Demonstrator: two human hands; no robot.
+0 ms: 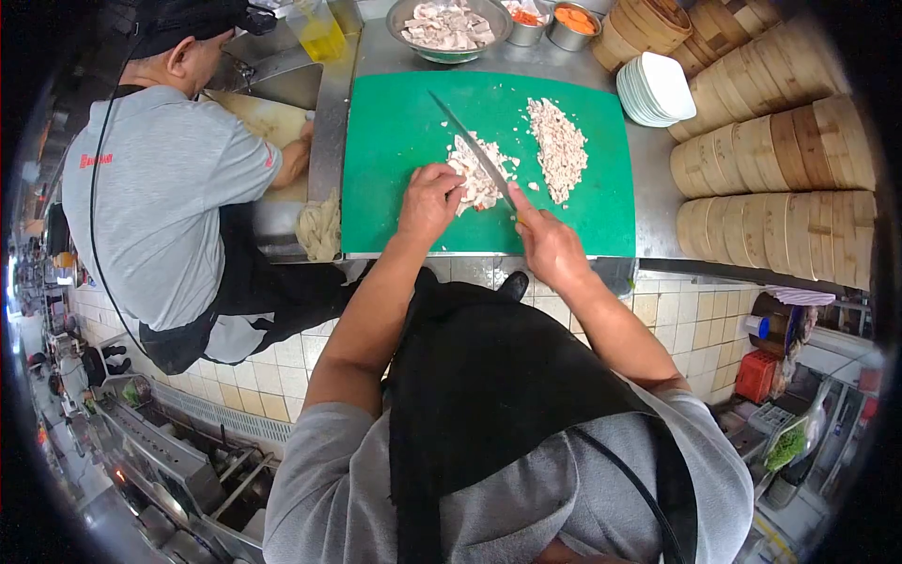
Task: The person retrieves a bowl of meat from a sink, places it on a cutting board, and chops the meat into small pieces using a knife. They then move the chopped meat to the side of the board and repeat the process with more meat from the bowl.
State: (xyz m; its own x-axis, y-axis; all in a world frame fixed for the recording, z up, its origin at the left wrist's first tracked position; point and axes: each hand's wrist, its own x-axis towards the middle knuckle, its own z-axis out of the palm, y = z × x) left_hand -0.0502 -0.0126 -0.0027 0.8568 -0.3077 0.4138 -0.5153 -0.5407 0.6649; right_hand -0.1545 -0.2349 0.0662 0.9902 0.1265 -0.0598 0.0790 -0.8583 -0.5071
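At the green cutting board [395, 141], the right hand [548, 246] is closed around a long knife [473, 150], blade angled toward eleven o'clock over pale, coarsely chopped meat [481, 186] mid-board, which the left hand [427, 199] pins with curled fingers; a finer heap [559, 146] lies at its three o'clock.

A person in a black apron stands at a green cutting board [395, 188] on a steel counter. Their left hand [427, 202] presses curled fingers onto a heap of chopped meat [481, 183]. Their right hand [550, 246] grips a knife [474, 150], its blade angled across that heap. A second pile [559, 146] lies just beside it. Behind the board sits a metal bowl [449, 28] of meat. White plates [658, 89] and bamboo steamers [770, 160] are stacked to the right. A co-worker [160, 188] in a grey shirt stands to the left.
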